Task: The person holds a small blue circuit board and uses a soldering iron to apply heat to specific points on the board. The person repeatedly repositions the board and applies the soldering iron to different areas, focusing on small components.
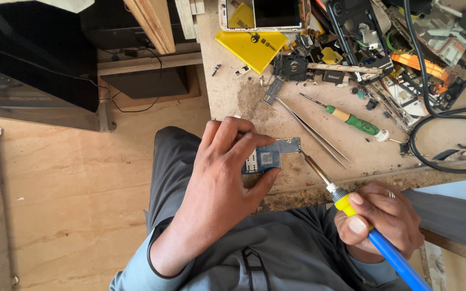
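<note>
Wooden and badly scuffed, the workbench (233, 102) fills the upper right of the frame, its near edge running across the middle. A litter of stripped phone frames (422, 64), black cables (432, 145) and a yellow sheet (249, 47) crowds the top, while a green-handled screwdriver (354, 121) and a pair of steel tweezers (311, 129) lie loose on the bare patch below that heap.

Lower centre, the person's left hand (219, 188) reaches up from a grey sleeve and closes on a small blue circuit board (271, 155), thumb under its lower edge and fingertips over its upper left corner, pinning it flat near the bench's front edge. Lower right, the right hand (384, 218) is wrapped tight round the yellow-and-blue grip of a soldering iron (346, 207); the two hands sit apart, joined only through tool and board. The iron's thin tip (304, 156) meets the board's right-hand edge, touching or all but touching.

That board looks light, thin and stiff, and I would judge it fragile: its face is covered with tiny parts and metal shields, so the bare edges and corners are the safe places to hold. It seems likely to skate on the wood unless pressed down, and the area near the tip may be hot.
</note>
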